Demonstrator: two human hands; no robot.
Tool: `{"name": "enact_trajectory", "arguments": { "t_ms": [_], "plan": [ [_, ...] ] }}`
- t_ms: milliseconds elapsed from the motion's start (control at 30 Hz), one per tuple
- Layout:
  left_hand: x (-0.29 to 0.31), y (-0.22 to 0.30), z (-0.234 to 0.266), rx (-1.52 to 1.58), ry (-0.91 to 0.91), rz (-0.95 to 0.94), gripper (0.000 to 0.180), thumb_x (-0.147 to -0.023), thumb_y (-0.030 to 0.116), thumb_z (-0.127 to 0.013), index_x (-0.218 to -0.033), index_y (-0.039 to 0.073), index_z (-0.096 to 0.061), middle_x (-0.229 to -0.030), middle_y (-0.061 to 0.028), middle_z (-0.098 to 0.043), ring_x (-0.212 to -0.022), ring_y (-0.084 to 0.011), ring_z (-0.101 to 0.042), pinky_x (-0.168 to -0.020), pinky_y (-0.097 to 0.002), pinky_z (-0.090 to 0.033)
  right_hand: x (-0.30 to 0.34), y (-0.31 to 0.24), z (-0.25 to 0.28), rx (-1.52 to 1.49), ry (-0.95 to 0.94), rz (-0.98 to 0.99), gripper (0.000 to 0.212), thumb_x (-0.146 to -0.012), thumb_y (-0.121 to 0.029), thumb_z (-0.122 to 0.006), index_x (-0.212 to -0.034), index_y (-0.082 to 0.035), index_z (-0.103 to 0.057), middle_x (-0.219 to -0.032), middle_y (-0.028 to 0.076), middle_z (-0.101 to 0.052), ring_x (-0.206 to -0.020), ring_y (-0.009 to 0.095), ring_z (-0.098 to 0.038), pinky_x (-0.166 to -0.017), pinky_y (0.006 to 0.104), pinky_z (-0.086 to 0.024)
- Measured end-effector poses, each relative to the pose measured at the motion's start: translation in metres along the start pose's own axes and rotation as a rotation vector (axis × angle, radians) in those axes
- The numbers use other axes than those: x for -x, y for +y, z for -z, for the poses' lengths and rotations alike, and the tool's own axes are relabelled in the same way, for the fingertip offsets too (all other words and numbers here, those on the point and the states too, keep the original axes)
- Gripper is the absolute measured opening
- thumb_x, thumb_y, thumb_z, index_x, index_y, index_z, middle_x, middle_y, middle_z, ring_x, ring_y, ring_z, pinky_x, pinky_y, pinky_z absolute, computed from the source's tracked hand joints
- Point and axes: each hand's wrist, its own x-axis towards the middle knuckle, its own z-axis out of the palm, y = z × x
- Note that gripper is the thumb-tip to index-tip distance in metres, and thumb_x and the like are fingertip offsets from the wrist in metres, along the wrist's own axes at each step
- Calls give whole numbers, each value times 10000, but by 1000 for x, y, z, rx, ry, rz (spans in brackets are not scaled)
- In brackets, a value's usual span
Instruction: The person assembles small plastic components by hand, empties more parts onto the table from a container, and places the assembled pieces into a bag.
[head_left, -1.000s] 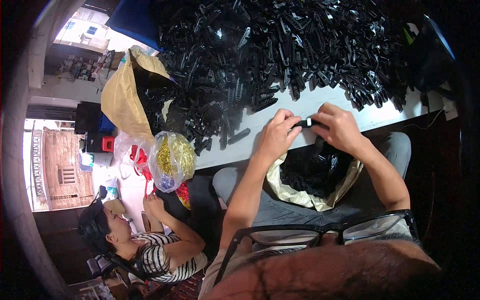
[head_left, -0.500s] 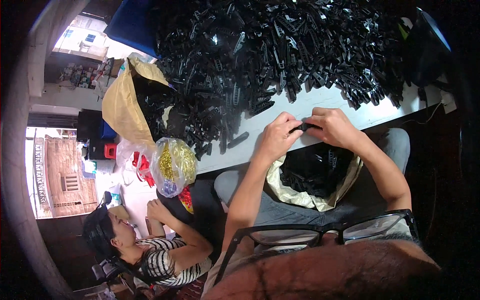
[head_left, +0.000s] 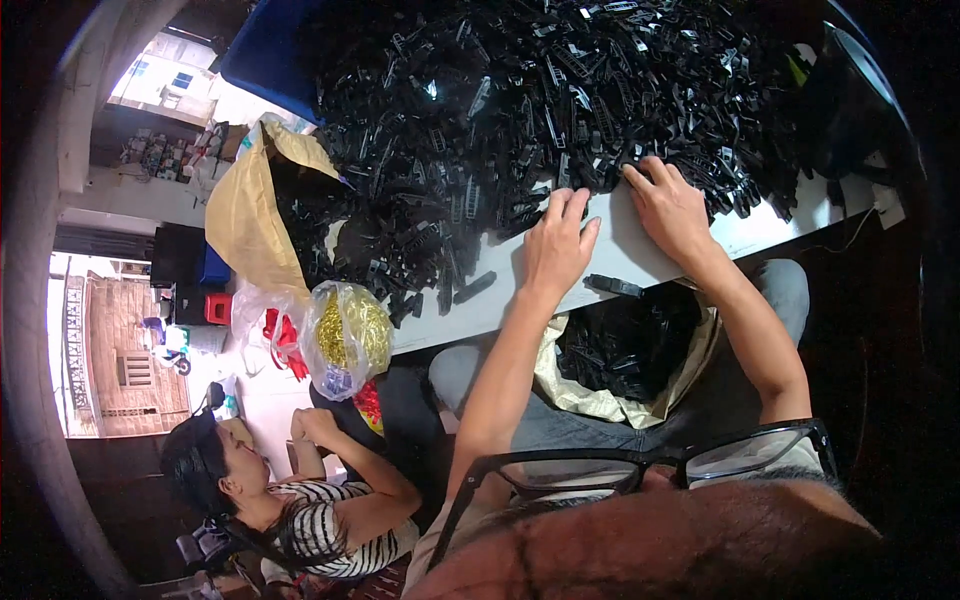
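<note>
Pile of black plastic parts (head_left: 570,90): spread over the far side of the white table (head_left: 503,262). Co-worker in striped top (head_left: 320,520) at left, near side, hands together. Pale sack (head_left: 620,410) on the wearer's lap, mouth open, black parts inside. Clear bag with gold material (head_left: 345,340) to its left. Right hand (head_left: 672,210): fingers slightly spread and bent, tips at the pile's near edge; cannot tell whether they grip a part. Left hand (head_left: 558,245): fingers reaching to the same edge, thumb standing apart, no grip visible. Smallest: single black piece (head_left: 613,286), out of both hands, by the table's near edge at the sack's far rim; cannot tell what supports it.
</note>
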Motion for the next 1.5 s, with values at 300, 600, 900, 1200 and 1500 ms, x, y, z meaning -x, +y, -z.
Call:
{"name": "enact_trajectory", "arguments": {
  "t_ms": [300,600,900,1200,1500],
  "plan": [
    [39,-2,10,87,44,102,338,-967,206,-756,-1275,113,-651,-1153,-100,-733,-952,-328,-747,-797,-439,-590,15,7,21,-62,-181,71,423,-927,-108,-689,-1348,-63,-680,-1110,111,-688,-1004,295,-724,-799,426,-611],
    [36,2,29,157,-120,176,424,-961,190,-746,-1368,127,-646,-1164,-110,-717,-940,-346,-731,-810,-460,-584,-4,10,23,-86,-300,120,332,-926,-140,-693,-1247,-74,-740,-1039,126,-741,-931,334,-755,-797,455,-611],
    [28,-10,29,27,-169,-153,393,-970,71,-620,-1320,215,-725,-1504,-102,-576,-1064,-394,-743,-874,-500,-616,-5,6,15,-122,-187,-181,222,-916,-194,-734,-1080,-45,-744,-1043,148,-733,-976,355,-744,-818,485,-609],
    [39,-13,29,149,-90,49,241,-927,192,-790,-1148,111,-735,-1222,-59,-687,-834,-244,-721,-771,-378,-586,1,1,4,-9,-45,-197,278,-926,-152,-725,-1187,-61,-688,-1124,135,-664,-1073,340,-704,-825,471,-617],
    [38,-13,30,168,-90,54,245,-929,189,-795,-1155,103,-751,-1087,-50,-692,-773,-233,-672,-730,-367,-563,16,-7,12,-215,31,-123,291,-940,-155,-737,-1217,-68,-711,-1077,121,-699,-1018,334,-718,-792,468,-603]
  ]
}}
